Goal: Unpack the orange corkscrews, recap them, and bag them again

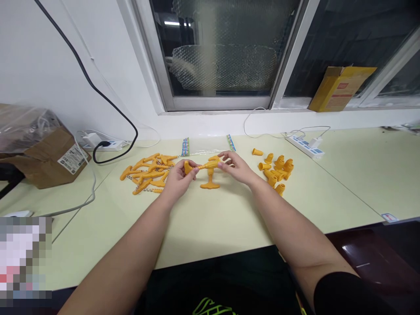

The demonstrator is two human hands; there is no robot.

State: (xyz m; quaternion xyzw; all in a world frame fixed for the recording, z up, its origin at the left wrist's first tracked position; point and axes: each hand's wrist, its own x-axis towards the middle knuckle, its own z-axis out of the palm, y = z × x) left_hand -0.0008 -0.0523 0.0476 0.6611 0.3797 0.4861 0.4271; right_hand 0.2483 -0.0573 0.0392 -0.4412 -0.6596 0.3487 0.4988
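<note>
My left hand (181, 177) is closed on the end of a yellow plastic T-shaped handle (188, 167). Pinched in my right hand (236, 167) is a yellow ribbed sleeve (211, 164), in line with the handle's shaft; how far the two overlap I cannot tell. Another yellow T-ended piece (210, 185) lies on the table beneath them. To the left is a pile of yellow T-handles (147, 173) with metal chains or coils among them. Loose yellow sleeves (278, 162) are gathered on the right, some upright and some on their sides.
A clear plastic bag with printed ends (185, 147) lies behind my hands on the pale table (210, 236). Power strips (305, 145) with cables stand at both sides. On the left are a cardboard box (49, 153) and a hanging black cable (95, 87).
</note>
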